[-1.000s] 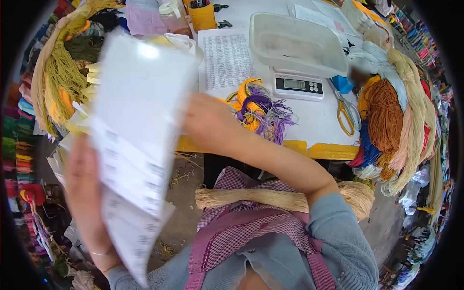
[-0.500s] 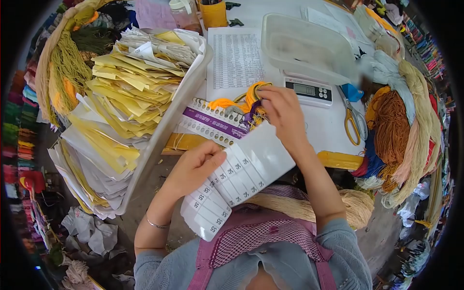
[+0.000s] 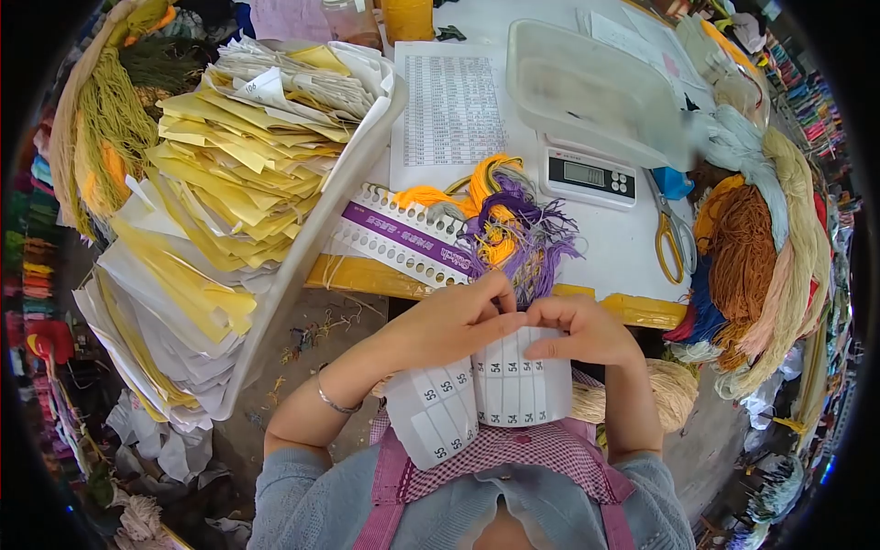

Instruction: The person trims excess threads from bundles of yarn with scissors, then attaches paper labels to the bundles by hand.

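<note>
A sheet of number labels (image 3: 513,385) hangs in front of my apron, marked 54 on one part and 55 on the other. My left hand (image 3: 458,321) pinches its top edge, fingers bent together. Close beside it, my right hand (image 3: 587,332) is closed on the same sheet's top edge, thumb lying across the front. Just beyond my fingertips, purple and orange thread (image 3: 522,220) is looped through a white-and-purple punched card (image 3: 403,236) on the table.
A long bin (image 3: 316,215) of yellow and white packets fills the left side. Behind the thread are a printed list (image 3: 449,110), a digital scale (image 3: 591,176) and a clear tub (image 3: 596,82). Scissors (image 3: 669,247) and yarn bundles (image 3: 744,257) lie at the right.
My right hand has come down from the thread to the sheet. My left hand has moved right beside it. The sheet now hangs lower and more upright, with the purple thread uncovered.
</note>
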Motion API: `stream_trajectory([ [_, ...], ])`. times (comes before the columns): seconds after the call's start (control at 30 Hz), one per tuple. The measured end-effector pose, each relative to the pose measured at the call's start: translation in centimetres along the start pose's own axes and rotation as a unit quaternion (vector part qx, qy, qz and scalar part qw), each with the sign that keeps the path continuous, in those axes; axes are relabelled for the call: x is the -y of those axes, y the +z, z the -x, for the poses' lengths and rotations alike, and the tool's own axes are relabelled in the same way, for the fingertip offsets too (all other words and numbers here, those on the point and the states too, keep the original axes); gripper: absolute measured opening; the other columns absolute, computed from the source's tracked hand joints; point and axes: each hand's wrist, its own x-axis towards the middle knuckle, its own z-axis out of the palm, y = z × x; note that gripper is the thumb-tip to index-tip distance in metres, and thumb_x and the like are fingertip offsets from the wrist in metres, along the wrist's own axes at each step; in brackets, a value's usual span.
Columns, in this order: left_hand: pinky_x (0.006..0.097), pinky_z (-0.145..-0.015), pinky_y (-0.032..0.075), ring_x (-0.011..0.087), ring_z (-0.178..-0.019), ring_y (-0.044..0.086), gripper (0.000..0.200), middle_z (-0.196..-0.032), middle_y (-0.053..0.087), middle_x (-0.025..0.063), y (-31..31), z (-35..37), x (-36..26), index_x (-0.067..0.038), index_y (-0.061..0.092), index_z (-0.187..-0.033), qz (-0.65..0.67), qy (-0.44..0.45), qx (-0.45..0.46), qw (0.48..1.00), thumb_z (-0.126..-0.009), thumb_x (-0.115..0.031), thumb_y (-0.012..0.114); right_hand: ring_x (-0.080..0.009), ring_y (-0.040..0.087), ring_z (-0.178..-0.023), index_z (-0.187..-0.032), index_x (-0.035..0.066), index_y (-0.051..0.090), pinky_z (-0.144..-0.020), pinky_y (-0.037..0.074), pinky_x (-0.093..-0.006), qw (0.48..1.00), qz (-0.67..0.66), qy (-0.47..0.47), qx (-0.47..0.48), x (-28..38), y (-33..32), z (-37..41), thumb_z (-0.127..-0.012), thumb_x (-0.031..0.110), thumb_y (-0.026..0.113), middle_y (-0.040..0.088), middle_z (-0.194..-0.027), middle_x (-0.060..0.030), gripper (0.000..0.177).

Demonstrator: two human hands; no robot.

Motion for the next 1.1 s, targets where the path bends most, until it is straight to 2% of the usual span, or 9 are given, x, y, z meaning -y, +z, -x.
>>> stream_trajectory([
  [0.07,0.0282,-0.052,0.037,0.0104,-0.057,0.049,0.021,-0.061,0.053,0.0026,0.2,-0.7,-0.3,-0.006,0.05,-0.098,-0.015,0.025,0.006,1.0,-0.095,-0.025,0.058,-0.0061,0.059,-0.085,-0.102,0.003,0.066,-0.075,0.047,-0.0232,0.987,-0.159,-0.02,0.004,-0.9,0.7,0.2,-0.077,0.013,0.078,0.068,-0.088,0.0004,0.029],
  [0.3,0.0388,-0.054,0.042,0.0318,-0.059,0.059,0.023,-0.064,0.057,0.0131,-0.3,-2.5,-2.5,-0.005,0.049,-0.094,-0.186,0.154,-0.027,0.97,-0.094,-0.027,0.055,-0.0057,0.059,-0.087,-0.112,0.002,0.066,-0.077,0.047,-0.0231,0.988,-0.142,-0.048,-0.024,-0.5,1.7,0.4,-0.078,0.007,0.076,0.069,-0.095,0.0,0.036],
  [0.43,0.0372,-0.056,0.044,0.0265,-0.067,0.063,0.025,-0.073,0.06,0.0135,-2.4,-2.1,-4.8,-0.004,0.052,-0.099,-0.201,0.094,0.05,0.974,-0.096,-0.028,0.053,-0.0054,0.058,-0.084,-0.103,0.0,0.067,-0.076,0.047,-0.0227,0.981,-0.178,-0.053,-0.062,0.0,2.0,0.8,-0.082,0.003,0.072,0.068,-0.09,0.0006,0.023],
  [0.53,0.0293,-0.067,0.05,0.0157,-0.095,0.064,0.035,-0.105,0.065,0.0093,-4.0,-1.8,-3.9,-0.003,0.057,-0.113,-0.015,0.132,0.017,0.991,-0.1,-0.032,0.045,-0.0056,0.059,-0.082,-0.098,0.0,0.066,-0.074,0.048,-0.0219,0.971,-0.222,-0.058,-0.072,0.3,1.6,1.0,-0.083,0.001,0.071,0.067,-0.088,0.0,0.016],
  [0.63,0.0278,-0.081,0.049,0.0196,-0.1,0.065,0.05,-0.116,0.064,0.0127,-5.3,-0.7,-3.0,-0.002,0.059,-0.112,0.113,0.114,-0.112,0.981,-0.103,-0.041,0.028,-0.0062,0.061,-0.081,-0.096,0.0,0.066,-0.071,0.049,-0.021,0.951,-0.282,-0.05,-0.116,-0.2,1.6,0.7,-0.084,0.001,0.07,0.067,-0.087,-0.0016,0.013],
  [0.87,0.0313,-0.088,0.047,0.0198,-0.105,0.062,0.044,-0.116,0.064,0.013,-4.2,3.1,2.0,-0.001,0.058,-0.114,0.28,-0.001,-0.205,0.938,-0.103,-0.035,0.032,-0.0054,0.061,-0.077,-0.095,0.001,0.064,-0.07,0.048,-0.0207,0.923,-0.34,-0.059,-0.171,-0.2,2.0,-0.4,-0.085,0.005,0.068,0.067,-0.085,0.0003,0.012],
  [0.93,0.0325,-0.091,0.045,0.0215,-0.108,0.06,0.042,-0.117,0.064,0.0132,-3.5,4.2,2.6,-0.001,0.058,-0.118,0.212,0.038,-0.231,0.949,-0.101,-0.033,0.037,-0.0052,0.061,-0.076,-0.096,0.001,0.064,-0.069,0.048,-0.0206,0.916,-0.347,-0.073,-0.187,-0.3,2.1,-0.6,-0.085,0.005,0.068,0.067,-0.084,0.0007,0.012],
  [0.97,0.0346,-0.096,0.043,0.0229,-0.116,0.056,0.046,-0.126,0.059,0.0141,-3.4,4.9,3.0,-0.001,0.053,-0.126,0.237,0.082,-0.203,0.946,-0.093,-0.033,0.052,-0.0049,0.061,-0.076,-0.096,0.001,0.064,-0.069,0.049,-0.0207,0.915,-0.36,-0.078,-0.167,-0.4,2.0,-0.6,-0.085,0.004,0.067,0.067,-0.085,0.0007,0.011],
  [1.1,0.0414,-0.11,0.03,0.0286,-0.135,0.038,0.093,-0.146,0.039,0.0161,-2.8,6.6,1.6,-0.001,0.038,-0.141,0.012,0.15,-0.139,0.979,-0.067,-0.035,0.082,-0.0042,0.061,-0.077,-0.096,0.002,0.064,-0.069,0.049,-0.0208,0.905,-0.388,-0.093,-0.145,0.2,2.3,-0.8,-0.086,0.003,0.064,0.067,-0.089,0.0006,0.01],
])
